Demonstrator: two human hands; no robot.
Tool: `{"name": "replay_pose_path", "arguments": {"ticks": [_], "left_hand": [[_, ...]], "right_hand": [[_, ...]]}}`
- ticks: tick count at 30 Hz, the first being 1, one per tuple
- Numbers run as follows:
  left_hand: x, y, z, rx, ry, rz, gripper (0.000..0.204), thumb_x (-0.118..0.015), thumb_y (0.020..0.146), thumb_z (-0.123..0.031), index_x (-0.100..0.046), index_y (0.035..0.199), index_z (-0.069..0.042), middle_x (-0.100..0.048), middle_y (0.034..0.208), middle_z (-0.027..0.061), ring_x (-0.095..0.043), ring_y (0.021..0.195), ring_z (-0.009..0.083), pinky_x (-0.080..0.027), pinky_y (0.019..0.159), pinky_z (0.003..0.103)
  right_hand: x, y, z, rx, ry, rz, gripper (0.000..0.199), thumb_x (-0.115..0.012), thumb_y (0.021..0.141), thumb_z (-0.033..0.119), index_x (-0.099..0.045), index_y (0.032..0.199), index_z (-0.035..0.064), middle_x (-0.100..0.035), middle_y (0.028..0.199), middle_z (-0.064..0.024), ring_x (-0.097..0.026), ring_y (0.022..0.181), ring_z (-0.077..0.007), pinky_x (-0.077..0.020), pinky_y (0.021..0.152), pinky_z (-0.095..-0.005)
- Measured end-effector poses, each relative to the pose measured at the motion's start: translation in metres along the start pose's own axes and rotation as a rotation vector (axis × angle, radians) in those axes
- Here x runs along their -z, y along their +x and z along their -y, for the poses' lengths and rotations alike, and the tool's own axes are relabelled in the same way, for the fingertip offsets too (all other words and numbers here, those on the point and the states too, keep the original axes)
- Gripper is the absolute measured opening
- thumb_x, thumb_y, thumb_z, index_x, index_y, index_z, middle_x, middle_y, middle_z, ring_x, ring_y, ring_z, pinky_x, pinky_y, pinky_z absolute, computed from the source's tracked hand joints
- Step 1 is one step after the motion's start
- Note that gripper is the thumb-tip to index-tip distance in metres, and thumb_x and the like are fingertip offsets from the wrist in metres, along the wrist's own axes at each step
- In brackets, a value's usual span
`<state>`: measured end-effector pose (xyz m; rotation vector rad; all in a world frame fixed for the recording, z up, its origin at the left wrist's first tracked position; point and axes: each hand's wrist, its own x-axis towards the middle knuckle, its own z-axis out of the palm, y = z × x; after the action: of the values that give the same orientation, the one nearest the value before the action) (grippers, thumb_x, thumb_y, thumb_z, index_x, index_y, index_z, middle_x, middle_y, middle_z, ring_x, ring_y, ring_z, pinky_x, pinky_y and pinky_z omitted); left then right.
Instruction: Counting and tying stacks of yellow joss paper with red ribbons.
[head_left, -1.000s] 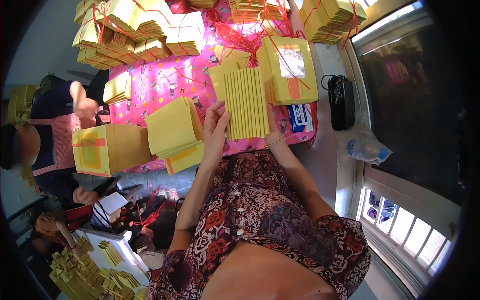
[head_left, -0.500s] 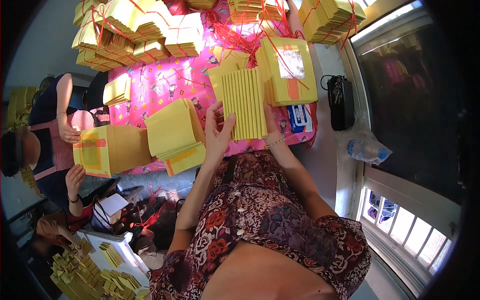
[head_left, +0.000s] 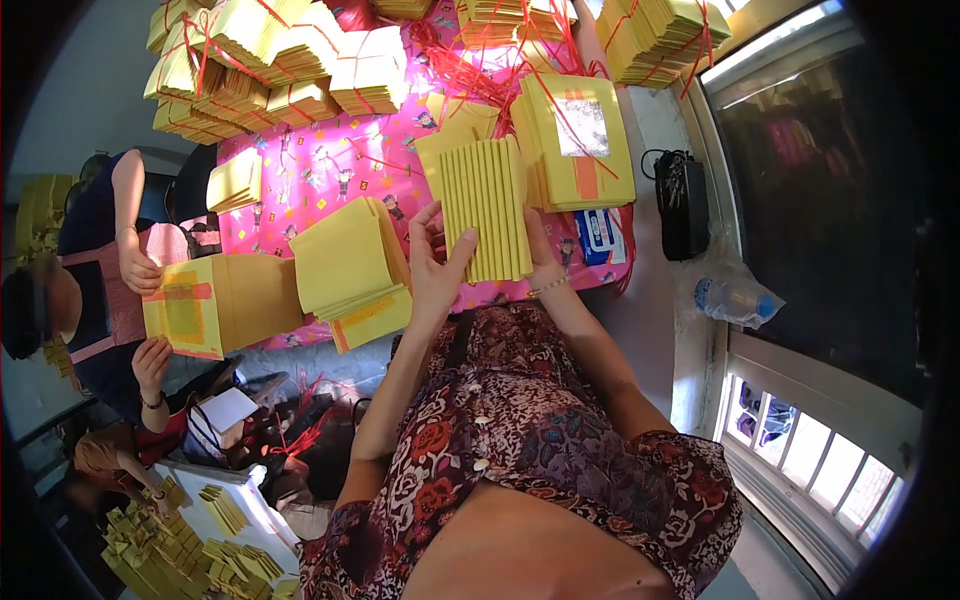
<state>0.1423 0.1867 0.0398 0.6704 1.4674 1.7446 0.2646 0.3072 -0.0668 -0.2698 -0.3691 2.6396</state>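
Note:
A stack of yellow paper envelopes (head_left: 487, 212) stands tilted between my hands over the near edge of the table, its folded edges showing as a row of ridges. My left hand (head_left: 438, 272) is closed on its left side, thumb across the front. On the right side my right hand (head_left: 541, 258) grips it, most of its fingers hidden behind the stack. To the left lies a fanned pile of yellow envelopes (head_left: 345, 255). Just behind my right hand sits a taller yellow pile (head_left: 590, 120) with a pale patch and an orange strip on top.
Tied yellow bundles (head_left: 270, 60) are heaped at the back left of the pink patterned table cover (head_left: 330, 150). Red ties (head_left: 465, 70) lie tangled beyond. A co-worker's hands (head_left: 140, 270) hold yellow sheets at left. A bagged bottle (head_left: 735, 298) rests by the window at right.
The stack in my hands has shifted very slightly left and tilted a little. The co-worker's hands at the left have moved slightly with the sheets.

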Motion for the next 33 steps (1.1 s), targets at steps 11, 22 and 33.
{"name": "replay_pose_path", "arguments": {"ticks": [11, 22, 33], "left_hand": [[0.005, 0.002, 0.008, -0.025, 0.069, -0.008, 0.051, -0.064, 0.086, -0.012, -0.038, 0.128, -0.002, -0.056, 0.101, 0.008, -0.056, 0.089, 0.0132, -0.048, 0.076, 0.027], [0.001, -0.002, -0.004, 0.017, 0.094, -0.038, 0.071, -0.07, 0.081, -0.015, -0.027, 0.136, -0.002, -0.052, 0.109, 0.0126, -0.056, 0.093, 0.018, -0.049, 0.078, 0.03], [0.016, 0.006, 0.009, 0.006, 0.157, 0.038, 0.074, -0.071, 0.076, -0.016, -0.028, 0.135, -0.001, -0.05, 0.116, 0.0157, -0.054, 0.103, 0.0215, -0.047, 0.086, 0.034]], "right_hand": [[0.0, -0.001, 0.001, 0.003, -0.047, 0.047, 0.066, -0.058, 0.089, 0.043, -0.037, 0.137, 0.0021, -0.052, 0.13, -0.0157, -0.056, 0.114, -0.0263, -0.0473, 0.097, -0.0404], [-0.007, -0.001, 0.002, -0.028, -0.051, 0.018, 0.067, -0.058, 0.089, 0.043, -0.037, 0.137, 0.0011, -0.052, 0.13, -0.0173, -0.057, 0.113, -0.028, -0.0482, 0.096, -0.0419], [-0.016, -0.002, 0.006, -0.017, -0.228, -0.152, 0.056, -0.055, 0.092, 0.037, -0.043, 0.133, 0.0009, -0.057, 0.124, -0.0139, -0.059, 0.109, -0.0228, -0.0507, 0.091, -0.0361]]}}
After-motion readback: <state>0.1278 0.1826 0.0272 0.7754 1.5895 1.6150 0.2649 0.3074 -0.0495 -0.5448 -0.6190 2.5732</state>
